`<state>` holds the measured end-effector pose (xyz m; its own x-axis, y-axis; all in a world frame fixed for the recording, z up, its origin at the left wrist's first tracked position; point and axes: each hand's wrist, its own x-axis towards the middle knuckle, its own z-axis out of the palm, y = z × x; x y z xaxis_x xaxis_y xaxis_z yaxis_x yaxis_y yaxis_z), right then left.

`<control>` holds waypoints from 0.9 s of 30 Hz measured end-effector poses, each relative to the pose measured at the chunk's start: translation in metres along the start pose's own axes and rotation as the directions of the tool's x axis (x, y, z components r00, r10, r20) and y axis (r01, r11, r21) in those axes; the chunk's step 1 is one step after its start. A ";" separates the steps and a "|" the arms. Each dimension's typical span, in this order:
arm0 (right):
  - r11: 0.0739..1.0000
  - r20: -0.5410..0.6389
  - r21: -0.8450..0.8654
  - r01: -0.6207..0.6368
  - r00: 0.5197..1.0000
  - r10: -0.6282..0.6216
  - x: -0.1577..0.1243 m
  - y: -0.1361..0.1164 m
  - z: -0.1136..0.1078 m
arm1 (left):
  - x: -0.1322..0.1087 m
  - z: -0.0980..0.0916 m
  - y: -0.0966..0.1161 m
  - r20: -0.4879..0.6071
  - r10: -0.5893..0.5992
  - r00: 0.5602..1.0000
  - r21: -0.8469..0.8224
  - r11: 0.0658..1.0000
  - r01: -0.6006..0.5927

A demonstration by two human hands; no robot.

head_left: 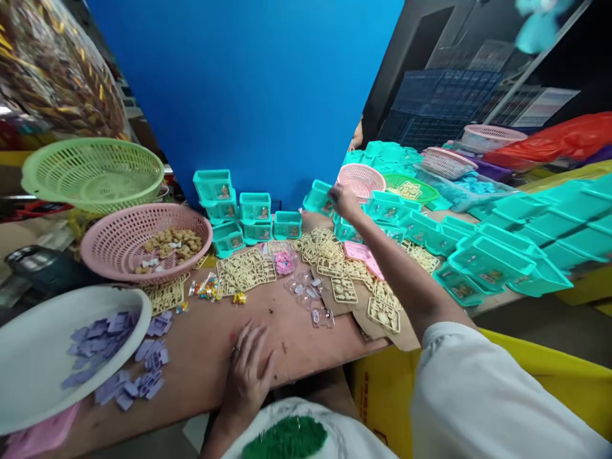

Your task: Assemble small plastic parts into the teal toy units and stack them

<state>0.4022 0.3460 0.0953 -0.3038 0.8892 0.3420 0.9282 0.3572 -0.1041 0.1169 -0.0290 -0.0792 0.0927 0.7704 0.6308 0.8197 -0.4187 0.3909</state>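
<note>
My right hand [345, 203] reaches across to the back of the table, its fingers closed on the edge of a teal plastic box [317, 197]. The box looks slightly tilted, and motion softens its outline. Behind and below that hand, more teal boxes [385, 205] stand in a row. My left hand [249, 358] lies on the near part of the table, palm down, fingers loosely spread, holding nothing. Cream plastic part frames [246, 271] are spread over the middle, beside a bag of pink pieces [285, 262] and some clear plastic parts [306, 288].
At the left stand a white basin [29, 338] with purple pieces, a pink basket [108, 239] with tan pieces and a green basket [95, 150]. Stacked teal boxes [222, 191] sit against a blue panel [253, 83]. A person's arm [357, 135] shows beyond the panel.
</note>
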 end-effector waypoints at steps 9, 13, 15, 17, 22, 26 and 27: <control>0.557 0.591 0.764 -0.326 0.701 -0.399 -0.133 -0.113 -0.004 | 0.021 -0.023 -0.007 0.114 -0.270 0.956 -0.481 0.827 0.291; 0.453 0.658 0.753 -0.477 0.552 -0.512 -0.177 -0.161 0.029 | 0.028 -0.030 -0.015 0.253 -0.254 0.933 -0.536 0.767 0.354; 0.407 0.662 0.747 -0.526 0.538 -0.522 -0.185 -0.169 0.041 | 0.027 -0.031 -0.018 0.265 -0.252 0.931 -0.501 0.789 0.356; 0.362 0.652 0.756 -0.545 0.575 -0.495 -0.189 -0.171 0.048 | 0.024 -0.032 -0.020 0.239 -0.246 0.939 -0.474 0.815 0.334; 0.288 0.552 0.830 -0.478 0.775 -0.308 -0.193 -0.162 0.045 | 0.018 -0.030 -0.023 0.202 -0.246 0.948 -0.471 0.824 0.315; 0.279 0.496 0.858 -0.431 0.837 -0.231 -0.194 -0.157 0.037 | 0.018 -0.025 -0.029 0.236 -0.231 0.944 -0.488 0.812 0.321; 0.290 0.481 0.863 -0.414 0.849 -0.220 -0.195 -0.156 0.036 | 0.020 -0.026 -0.031 0.248 -0.228 0.942 -0.492 0.808 0.325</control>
<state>0.3087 0.1274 0.0116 -0.5654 0.8135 -0.1361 0.2093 -0.0181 -0.9777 0.0785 -0.0132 -0.0619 0.0406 0.9400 0.3388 0.4138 -0.3244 0.8506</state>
